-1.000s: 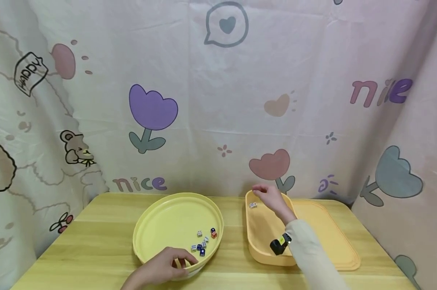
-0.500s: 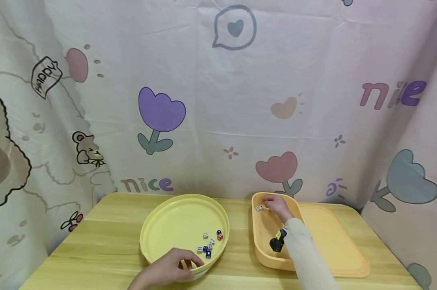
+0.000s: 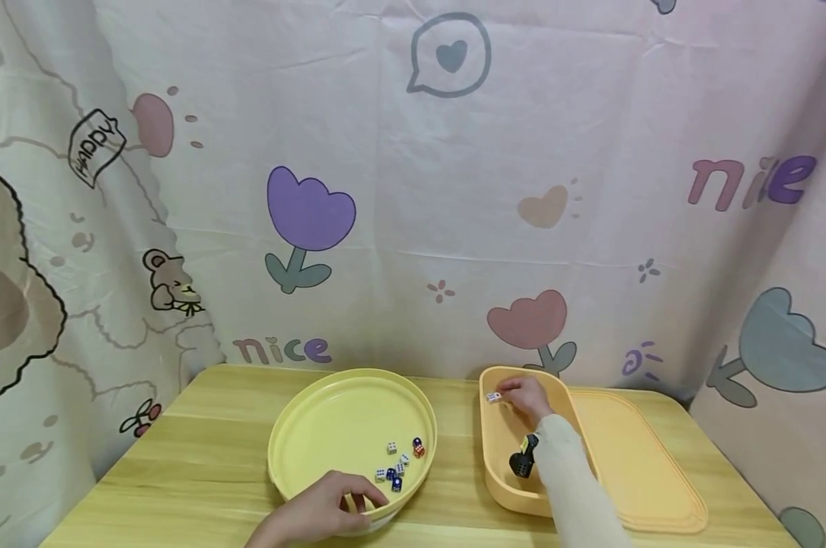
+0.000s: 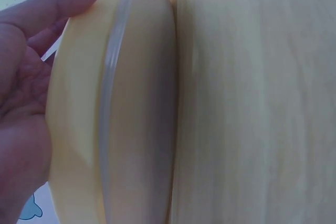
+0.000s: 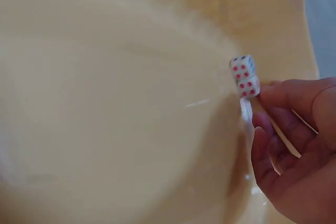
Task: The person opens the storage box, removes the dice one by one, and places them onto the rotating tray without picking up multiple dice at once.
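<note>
My left hand (image 3: 326, 504) grips the near rim of a round yellow basin (image 3: 330, 426), thumb outside and fingers over the edge. The left wrist view shows the thumb against the basin's wall (image 4: 79, 98). Several dice lie at the basin's right side: white dice (image 3: 392, 448), dark blue dice (image 3: 397, 484) and a red die (image 3: 419, 451). My right hand (image 3: 527, 396) reaches inside an orange rectangular bin (image 3: 502, 487), at its far left corner. Its fingertips pinch at a white die (image 5: 249, 86) with red pips, which sits against another white die (image 5: 241, 65).
A flat orange lid (image 3: 642, 464) lies to the right of the bin, partly behind the right sleeve (image 3: 580, 479). A black wrist camera (image 3: 524, 457) hangs over the bin. Behind the wooden table (image 3: 200, 457) hangs a printed curtain (image 3: 399, 190).
My right hand has come down from above the bin's far rim to the white dice in its corner. My left hand keeps its grip on the basin. The head view has shifted slightly.
</note>
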A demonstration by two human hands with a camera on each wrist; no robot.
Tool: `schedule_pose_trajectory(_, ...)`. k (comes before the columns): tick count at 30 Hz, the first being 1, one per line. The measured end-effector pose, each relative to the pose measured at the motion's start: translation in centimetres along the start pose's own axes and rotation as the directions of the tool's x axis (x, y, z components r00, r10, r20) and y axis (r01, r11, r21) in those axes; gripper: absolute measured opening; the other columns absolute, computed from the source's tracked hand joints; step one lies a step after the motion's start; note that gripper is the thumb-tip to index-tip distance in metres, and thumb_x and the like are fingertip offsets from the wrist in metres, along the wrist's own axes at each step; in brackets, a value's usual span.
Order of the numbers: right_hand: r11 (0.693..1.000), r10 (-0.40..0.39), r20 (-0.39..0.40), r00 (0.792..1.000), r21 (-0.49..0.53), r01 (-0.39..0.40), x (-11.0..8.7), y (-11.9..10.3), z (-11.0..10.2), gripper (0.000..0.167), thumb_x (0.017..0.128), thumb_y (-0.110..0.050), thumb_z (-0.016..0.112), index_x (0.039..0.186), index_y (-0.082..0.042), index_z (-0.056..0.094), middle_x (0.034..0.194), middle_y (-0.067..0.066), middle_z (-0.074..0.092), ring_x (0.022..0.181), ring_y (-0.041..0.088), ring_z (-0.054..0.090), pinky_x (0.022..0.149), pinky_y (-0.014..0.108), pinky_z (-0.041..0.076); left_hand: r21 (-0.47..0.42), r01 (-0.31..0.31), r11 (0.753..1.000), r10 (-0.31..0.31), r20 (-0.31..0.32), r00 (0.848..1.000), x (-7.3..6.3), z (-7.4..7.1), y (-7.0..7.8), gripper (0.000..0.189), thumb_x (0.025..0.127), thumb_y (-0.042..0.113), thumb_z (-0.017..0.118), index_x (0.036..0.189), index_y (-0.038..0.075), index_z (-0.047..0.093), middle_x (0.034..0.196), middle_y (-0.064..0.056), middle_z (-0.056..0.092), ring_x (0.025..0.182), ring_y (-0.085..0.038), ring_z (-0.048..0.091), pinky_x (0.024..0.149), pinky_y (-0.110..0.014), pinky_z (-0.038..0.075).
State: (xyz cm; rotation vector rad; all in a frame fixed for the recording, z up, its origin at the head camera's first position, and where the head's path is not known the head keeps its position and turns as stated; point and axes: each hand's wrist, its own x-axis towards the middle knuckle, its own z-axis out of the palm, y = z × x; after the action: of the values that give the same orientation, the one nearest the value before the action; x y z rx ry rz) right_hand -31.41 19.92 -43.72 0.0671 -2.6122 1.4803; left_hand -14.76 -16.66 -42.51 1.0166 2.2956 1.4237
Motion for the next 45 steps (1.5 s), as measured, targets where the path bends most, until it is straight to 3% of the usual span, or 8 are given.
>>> schedule_pose_trajectory(5, 0.999, 0.01, 0.028, 1.0, 0.048, -0.011, 0.1, 0.5, 0.4, 0.022, 0.071, 0.01, 0.07, 0.093, 0.014, 0.069, 0.085, 0.018, 0.069, 0.065, 0.01, 0.053, 0.057, 0.022, 0.043, -0.005, 0.023, 1.0, -0.023, 0.0, 1.0, 0.1, 0.2, -0.1, 0.017, 0.087, 0.006, 0.068, 0.104, 0.006, 0.071, 0.093, 0.009, 0.065, 0.08, -0.002, 0.055, 0.067, -0.023, 0.049)
schedule_pose_trajectory(13, 0.995, -0.067, 0.073, 0.995, -0.068, 0.072, -0.1, 0.8, 0.1, 0.014, 0.073, 0.004, 0.074, 0.086, 0.01, 0.071, 0.081, 0.012, 0.069, 0.068, 0.011, 0.052, 0.061, 0.024, 0.043, 0.014, 0.002, 1.0, -0.002, 0.001, 1.0, 0.1, 0.2, 0.1, 0.018, 0.087, 0.007, 0.068, 0.105, 0.007, 0.071, 0.091, 0.01, 0.064, 0.078, -0.001, 0.055, 0.066, -0.023, 0.049)
schedule_pose_trajectory(25, 0.994, -0.061, 0.146, 0.987, -0.079, 0.073, -0.3, 0.5, -2.0, 0.008, 0.078, 0.001, 0.072, 0.084, 0.007, 0.07, 0.075, 0.003, 0.064, 0.063, 0.012, 0.049, 0.056, 0.025, 0.041, 0.004, 0.015, 1.0, -0.015, 0.012, 1.0, 0.3, 0.2, 0.2, 0.019, 0.087, 0.007, 0.068, 0.105, 0.008, 0.072, 0.097, 0.01, 0.066, 0.08, -0.002, 0.056, 0.067, -0.024, 0.049)
schedule_pose_trajectory(33, 0.982, -0.151, 0.235, 0.96, -0.078, 0.174, -0.3, -1.5, -3.7, 0.009, 0.081, -0.004, 0.071, 0.087, 0.003, 0.069, 0.082, 0.003, 0.066, 0.075, 0.012, 0.057, 0.07, 0.028, 0.047, 0.026, 0.009, 1.0, -0.009, 0.003, 1.0, 0.2, -0.1, 0.0, 0.018, 0.087, 0.007, 0.069, 0.105, 0.008, 0.071, 0.098, 0.009, 0.066, 0.081, -0.002, 0.056, 0.068, -0.023, 0.049)
schedule_pose_trajectory(39, 0.98, -0.175, 0.265, 0.948, -0.045, 0.193, -1.5, -3.4, -5.2, 0.012, 0.082, -0.006, 0.072, 0.09, 0.001, 0.069, 0.083, 0.003, 0.066, 0.077, 0.014, 0.057, 0.07, 0.028, 0.048, 0.028, 0.003, 1.0, -0.003, -0.002, 1.0, 0.1, -0.1, -0.1, 0.018, 0.087, 0.007, 0.068, 0.105, 0.009, 0.072, 0.098, 0.01, 0.066, 0.081, -0.002, 0.056, 0.068, -0.023, 0.049)
schedule_pose_trajectory(45, 0.97, -0.222, 0.344, 0.912, -0.017, 0.242, -3.4, -5.2, -6.1, 0.012, 0.081, -0.004, 0.071, 0.092, 0.001, 0.069, 0.085, 0.005, 0.066, 0.077, 0.016, 0.056, 0.068, 0.027, 0.048, 0.029, -0.008, 1.0, 0.008, -0.004, 1.0, 0.0, -0.2, -0.1, 0.018, 0.087, 0.006, 0.068, 0.104, 0.007, 0.071, 0.098, 0.006, 0.067, 0.081, -0.002, 0.056, 0.067, -0.023, 0.049)
